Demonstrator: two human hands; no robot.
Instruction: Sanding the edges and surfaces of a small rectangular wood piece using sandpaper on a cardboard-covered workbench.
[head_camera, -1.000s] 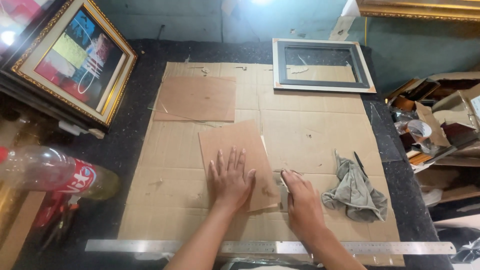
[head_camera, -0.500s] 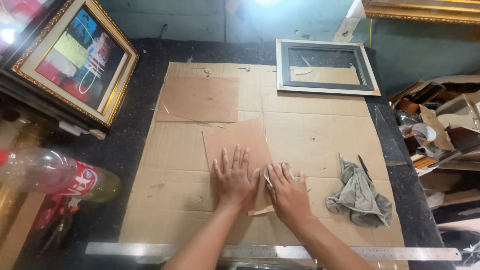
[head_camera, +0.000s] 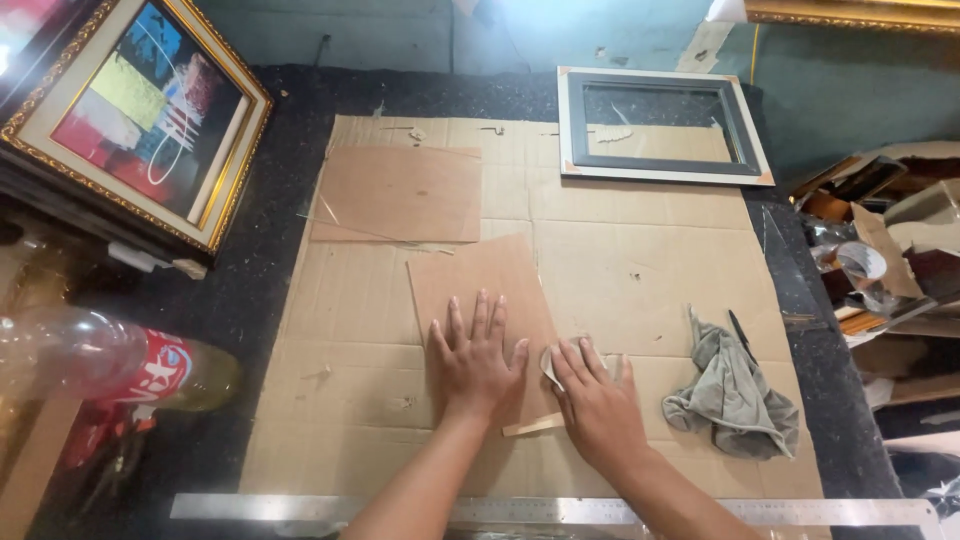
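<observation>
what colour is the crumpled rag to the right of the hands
Grey-green, a dull sage shade. The rag shows best in the head view, lying on the cardboard.

framed painting (head_camera: 140, 120) | empty frame (head_camera: 663, 125) | rag (head_camera: 735, 395) (crumpled) | ruler (head_camera: 300, 507)

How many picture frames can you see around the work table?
3: a gold frame with an abstract painting leaning at far left, a grey empty frame lying at the table's far edge, and a gold frame edge at top right. Others may be hidden in the clutter.
</observation>
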